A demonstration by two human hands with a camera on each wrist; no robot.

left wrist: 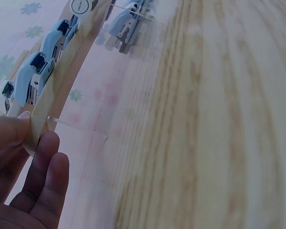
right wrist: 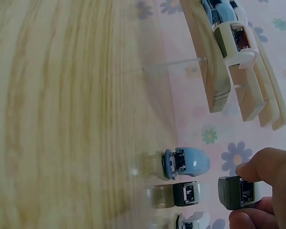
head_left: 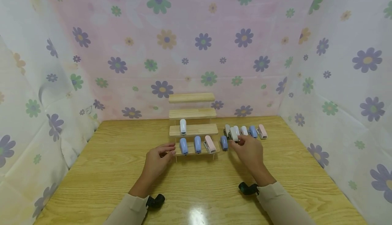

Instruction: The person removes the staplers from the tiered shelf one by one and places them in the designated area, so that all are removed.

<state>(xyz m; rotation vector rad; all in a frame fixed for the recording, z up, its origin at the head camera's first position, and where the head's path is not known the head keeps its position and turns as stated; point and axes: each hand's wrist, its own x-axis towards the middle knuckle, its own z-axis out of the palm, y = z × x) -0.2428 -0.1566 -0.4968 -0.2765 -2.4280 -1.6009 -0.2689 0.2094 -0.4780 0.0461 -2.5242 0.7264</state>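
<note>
Right of the rack (head_left: 191, 98), your right hand (head_left: 249, 151) is pinching a white stapler (head_left: 233, 134), ideally clearing the blue stapler (head_left: 224, 143), while your left hand (head_left: 157, 158) is gripping the rack's left end.

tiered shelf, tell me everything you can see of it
The tiered shelf has four pale, grained boards that look like wood, rising in steps toward the back on clear supports. It stands on the table. The lowest board bears two blue staplers and a pink stapler, the second a white stapler; the upper two look bare. The left hand pinches the lowest board's left end.
</note>
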